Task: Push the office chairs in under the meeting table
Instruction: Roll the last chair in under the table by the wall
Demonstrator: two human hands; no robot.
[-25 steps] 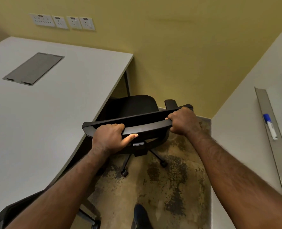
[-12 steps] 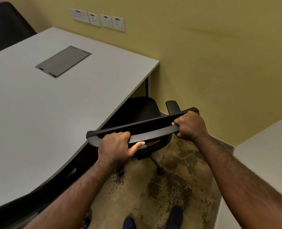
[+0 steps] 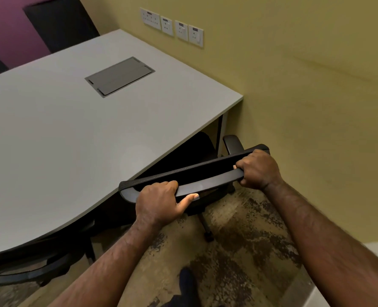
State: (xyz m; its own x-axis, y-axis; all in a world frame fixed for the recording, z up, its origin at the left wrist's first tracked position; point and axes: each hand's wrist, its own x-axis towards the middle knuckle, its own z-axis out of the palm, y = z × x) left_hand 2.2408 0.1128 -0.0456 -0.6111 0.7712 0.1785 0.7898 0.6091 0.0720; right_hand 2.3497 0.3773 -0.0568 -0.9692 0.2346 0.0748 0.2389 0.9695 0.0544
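We see two black chairs; our left hand (image 3: 159, 201) and right hand (image 3: 257, 169) both grip the near chair (image 3: 205, 171) top, beside one grey table (image 3: 73, 138); the second chair (image 3: 28, 269) sits lower left.

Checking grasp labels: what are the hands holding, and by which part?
Both grip the office chair by the top edge of its backrest: left hand near the left end, right hand near the right end.

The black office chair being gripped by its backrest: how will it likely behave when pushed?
The office chair probably rolls easily: a caster rests on the patterned carpet. The backrest looks rigid under the left hand and right hand. It may swivel, so uneven pushing could turn it.
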